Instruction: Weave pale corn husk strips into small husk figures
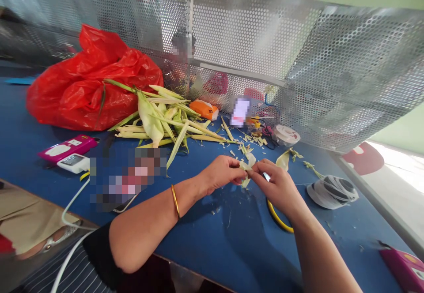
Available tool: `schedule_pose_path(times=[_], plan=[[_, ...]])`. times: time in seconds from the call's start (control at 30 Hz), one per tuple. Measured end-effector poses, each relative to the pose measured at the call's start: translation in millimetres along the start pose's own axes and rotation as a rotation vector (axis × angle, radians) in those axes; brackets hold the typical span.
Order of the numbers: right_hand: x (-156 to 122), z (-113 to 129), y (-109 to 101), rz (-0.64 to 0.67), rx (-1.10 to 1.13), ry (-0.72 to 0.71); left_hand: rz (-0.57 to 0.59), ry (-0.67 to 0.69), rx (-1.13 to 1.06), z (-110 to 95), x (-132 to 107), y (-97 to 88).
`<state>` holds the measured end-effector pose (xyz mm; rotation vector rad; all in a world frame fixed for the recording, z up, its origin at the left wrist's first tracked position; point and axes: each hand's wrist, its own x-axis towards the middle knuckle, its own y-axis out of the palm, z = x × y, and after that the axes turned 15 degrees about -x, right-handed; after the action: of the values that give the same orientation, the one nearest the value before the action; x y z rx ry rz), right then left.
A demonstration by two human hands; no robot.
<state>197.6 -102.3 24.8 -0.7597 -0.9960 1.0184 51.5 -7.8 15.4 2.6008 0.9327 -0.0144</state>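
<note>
My left hand (225, 174), with a gold bangle on its wrist, pinches a small pale corn husk piece (244, 174) over the blue table. From the other side, the fingers of my right hand (273, 185) close on the same piece. A yellow loop handle (278, 219), like that of scissors, shows below my right hand, and a bit of shiny metal shows between its fingers. Whether that hand grips this tool, I cannot tell. Just beyond the right hand lies a husk flower shape (283, 160) with a green stem.
A pile of corn husks (152, 123) lies by a red plastic bag (96, 85). Husk scraps, an orange tissue pack (203, 109) and a white tape roll (286, 135) are farther back. A thread spool (332, 192) stands right. A perforated metal screen (238, 32) borders the table (205, 249).
</note>
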Motion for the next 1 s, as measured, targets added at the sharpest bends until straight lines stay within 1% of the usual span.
schedule_pose_path(times=[0.13,0.3,0.37,0.5,0.67,0.73,0.83,0.9,1.0], plan=[[-0.7,-0.7,2.1,-0.157,-0.081,0.009,0.026,-0.017,-0.125,-3.0,0.8,-2.6],[-0.5,-2.3,3.4,-0.255,-0.077,-0.052,0.047,0.003,-0.150,-1.5,0.6,-4.2],[0.0,-3.6,3.1,-0.258,-0.064,-0.055,0.044,0.002,-0.144,-1.6,0.1,-3.8],[1.4,-7.0,2.6,-0.224,-0.011,-0.067,0.037,-0.002,-0.153,-1.4,0.1,-3.1],[1.5,-4.7,7.3,-0.287,-0.043,-0.095,0.041,-0.009,-0.183,1.7,0.8,-2.5],[0.5,-1.3,11.0,-0.321,-0.050,-0.061,0.048,-0.021,-0.194,2.3,0.7,-2.1],[-1.1,2.8,14.7,-0.348,-0.021,0.034,0.053,-0.038,-0.190,1.5,0.5,-1.8],[-1.4,3.7,14.2,-0.318,0.002,0.057,0.051,-0.039,-0.154,0.7,0.4,-1.7],[-0.6,3.4,10.6,-0.258,0.038,0.044,0.052,-0.023,-0.053,1.4,0.2,-1.6]])
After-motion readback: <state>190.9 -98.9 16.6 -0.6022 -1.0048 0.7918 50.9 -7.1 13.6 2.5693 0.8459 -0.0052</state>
